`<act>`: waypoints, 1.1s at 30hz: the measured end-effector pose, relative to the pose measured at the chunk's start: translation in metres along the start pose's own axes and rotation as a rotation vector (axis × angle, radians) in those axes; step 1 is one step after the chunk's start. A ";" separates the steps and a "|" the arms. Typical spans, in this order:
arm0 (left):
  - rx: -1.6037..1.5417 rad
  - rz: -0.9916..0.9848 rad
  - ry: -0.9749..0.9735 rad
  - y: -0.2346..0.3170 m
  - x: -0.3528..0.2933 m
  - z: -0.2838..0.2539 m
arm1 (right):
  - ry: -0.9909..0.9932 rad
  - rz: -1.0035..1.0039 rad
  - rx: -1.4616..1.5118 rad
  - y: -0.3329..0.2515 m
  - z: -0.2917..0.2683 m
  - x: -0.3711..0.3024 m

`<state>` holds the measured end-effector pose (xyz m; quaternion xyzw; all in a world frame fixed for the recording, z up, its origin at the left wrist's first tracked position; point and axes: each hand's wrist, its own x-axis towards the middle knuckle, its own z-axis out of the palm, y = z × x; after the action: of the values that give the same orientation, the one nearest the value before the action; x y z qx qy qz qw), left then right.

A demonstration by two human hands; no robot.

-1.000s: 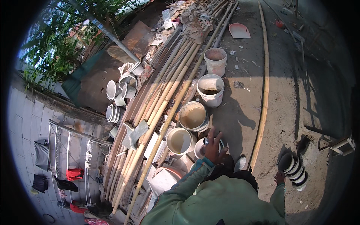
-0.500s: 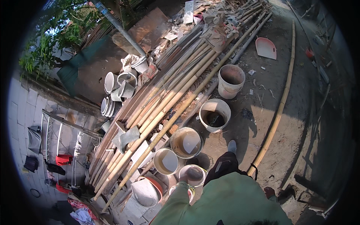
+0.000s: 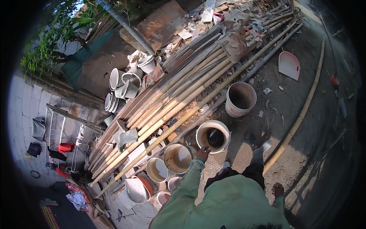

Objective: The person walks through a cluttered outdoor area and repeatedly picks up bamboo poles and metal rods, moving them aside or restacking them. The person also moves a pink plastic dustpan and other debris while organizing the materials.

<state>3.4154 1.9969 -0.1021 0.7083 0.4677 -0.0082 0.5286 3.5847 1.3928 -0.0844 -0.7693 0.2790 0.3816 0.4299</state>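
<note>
My left hand reaches forward to the near left edge of a dirty white bucket with dark liquid inside. Its fingers are bent a little and apart; whether they touch the rim is too small to tell. Beside that hand stands a brownish bucket with pale liquid, and left of it a smaller bucket. My right hand hangs low at my right side, its fingers loosely curled with nothing visible in them.
Long bamboo poles lie in a pile on the left. Another white bucket stands ahead. A single bamboo pole lies on the right, near a pale dustpan-like scoop. An orange-rimmed basin sits lower left.
My left hand has moved forward from the nearest buckets to the dark-liquid bucket. My feet have shifted, and the right hand has come into clearer view. The scene has turned slightly.
</note>
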 end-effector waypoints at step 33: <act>-0.235 -0.555 -0.092 0.455 0.510 0.385 | 0.058 0.042 -0.031 -0.631 -0.242 0.465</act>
<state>4.1939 2.0378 -0.1927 0.4862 0.6168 -0.1303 0.6051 4.4042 1.4333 -0.1041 -0.7804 0.3014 0.3725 0.4016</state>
